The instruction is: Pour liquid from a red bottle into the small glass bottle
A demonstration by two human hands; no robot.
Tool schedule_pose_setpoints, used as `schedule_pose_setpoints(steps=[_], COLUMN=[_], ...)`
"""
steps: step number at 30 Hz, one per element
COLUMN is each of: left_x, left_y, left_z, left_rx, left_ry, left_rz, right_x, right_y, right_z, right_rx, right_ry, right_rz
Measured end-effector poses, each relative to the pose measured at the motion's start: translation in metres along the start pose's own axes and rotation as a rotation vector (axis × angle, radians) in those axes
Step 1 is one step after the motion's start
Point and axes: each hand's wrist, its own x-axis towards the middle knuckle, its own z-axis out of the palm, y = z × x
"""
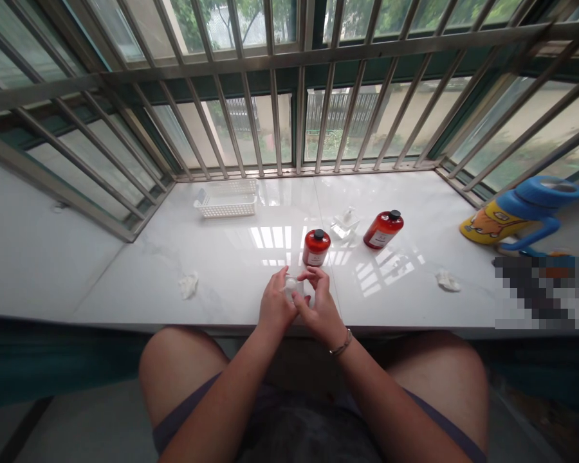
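Both my hands meet over the near edge of a white marble sill. My left hand and my right hand are closed together round a small clear bottle with a pale cap. Just beyond them a red bottle with a black cap stands upright. A second red bottle leans tilted to the right of it. Between the two red bottles sits a small clear pump bottle.
A white slotted basket stands at the back left. Crumpled tissues lie at the left and right. A blue and yellow cup lies at the far right. Metal bars close the window behind.
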Motion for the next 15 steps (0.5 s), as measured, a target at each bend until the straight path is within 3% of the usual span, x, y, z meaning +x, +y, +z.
schedule_pose_setpoints(steps=[11, 15], left_x=[0.0005, 0.001], left_y=[-0.0023, -0.006], left_z=[-0.0032, -0.0022], left_rx=[0.017, 0.024], left_ry=[-0.008, 0.011], left_rz=[0.056, 0.066], right_x=[-0.0047, -0.0031], right_y=[0.0011, -0.0042], right_z=[0.0032, 0.0049], right_rx=[0.008, -0.083], right_ry=[-0.112, -0.042], right_rz=[-0.03, -0.038])
